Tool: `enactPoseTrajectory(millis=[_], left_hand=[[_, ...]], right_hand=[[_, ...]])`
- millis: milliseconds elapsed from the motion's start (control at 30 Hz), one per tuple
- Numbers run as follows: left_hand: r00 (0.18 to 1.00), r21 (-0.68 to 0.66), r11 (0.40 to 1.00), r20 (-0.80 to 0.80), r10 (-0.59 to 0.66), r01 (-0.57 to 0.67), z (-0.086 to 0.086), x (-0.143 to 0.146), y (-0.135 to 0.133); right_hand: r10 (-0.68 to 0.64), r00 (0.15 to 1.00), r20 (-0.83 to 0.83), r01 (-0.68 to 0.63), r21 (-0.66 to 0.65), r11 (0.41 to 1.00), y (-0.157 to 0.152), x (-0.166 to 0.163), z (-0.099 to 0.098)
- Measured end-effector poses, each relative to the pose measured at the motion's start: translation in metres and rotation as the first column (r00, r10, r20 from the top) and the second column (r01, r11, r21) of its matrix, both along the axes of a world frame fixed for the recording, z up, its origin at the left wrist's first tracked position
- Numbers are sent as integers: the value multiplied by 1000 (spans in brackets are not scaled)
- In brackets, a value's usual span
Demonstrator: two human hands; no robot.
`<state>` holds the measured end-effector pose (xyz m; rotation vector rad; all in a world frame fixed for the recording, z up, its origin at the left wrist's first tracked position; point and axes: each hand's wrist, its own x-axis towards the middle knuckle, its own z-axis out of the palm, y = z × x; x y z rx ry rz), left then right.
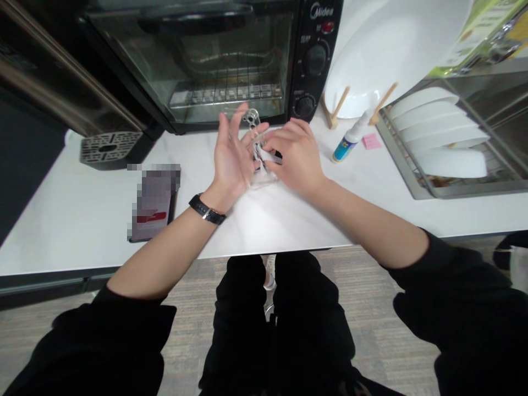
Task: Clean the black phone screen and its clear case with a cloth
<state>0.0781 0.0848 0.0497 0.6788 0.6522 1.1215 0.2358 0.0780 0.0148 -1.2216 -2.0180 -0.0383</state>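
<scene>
My left hand (233, 157) is turned palm up, its fingers partly curled around a clear see-through piece that looks like a phone case (264, 181). Small round cut-outs show at the far end of this piece, and its near edge lies low over the counter. My right hand (299, 157) pinches a crumpled white wipe (270, 154) between thumb and fingers and presses it against the clear piece. Fingers cover much of both things. Off to the right stands a white spray bottle (347, 143) with a blue label.
A black toaster oven (190, 60) stands just behind my hands. On the left are a phone (152, 203) and a black drip tray (109, 148). To the right lie a pink sticky note (372, 141), a large white plate (388, 55) on a wooden stand and a dish rack (416, 190) with several bowls.
</scene>
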Motion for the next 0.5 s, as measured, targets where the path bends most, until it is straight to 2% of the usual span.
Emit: enactPoseTrajectory(millis=[133,267,367,500], left_hand=[[987,-43,987,-31,-158,157,-6,11,-8],[942,-98,948,-118,-313,303,-15,16,-9],[920,-108,934,-169,-355,340,-18,15,-8],[930,-117,938,-138,-340,325,-18,15,-8]], right_hand=[[-97,993,-61,98,20,995,2,6,3],[-147,983,-107,149,17,989,-2,7,7],[-122,981,-150,124,4,992,-5,4,8],[-26,981,-192,23,-17,1000,-5,3,9]])
